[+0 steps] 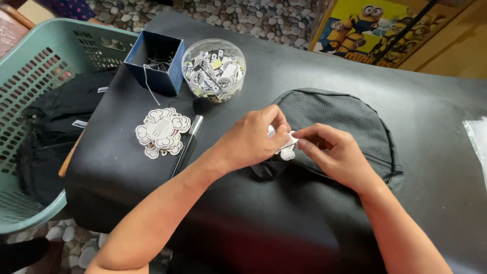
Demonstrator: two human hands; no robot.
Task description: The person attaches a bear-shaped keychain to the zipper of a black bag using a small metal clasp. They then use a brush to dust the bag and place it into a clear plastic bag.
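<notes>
A small white cloud-shaped tag (287, 147) is being pinched between 2 hands over the middle of a black backpack (335, 122), which is lying flat on a dark mat (431, 91). The left hand (251, 139) is being held curled, its fingers closed on the tag's upper left edge. The right hand (332, 152) is being held beside it, its thumb and forefinger pressed together on the tag's right edge. Only part of the tag is being shown between the fingers; whether it is attached to the backpack cannot be told.

To the left of the hands, a stack of similar white tags (162, 131) is lying on the mat, just beside a black brush with a silver ferrule (190, 139). Behind them, a blue square box (154, 61) holding thin metal chains is standing next to a round clear tub of black-and-white stickers (214, 70). At the far left, a green plastic basket (35, 56) is being filled with dark folded bags (56, 122). A clear plastic sleeve (478, 147) is lying at the right edge.
</notes>
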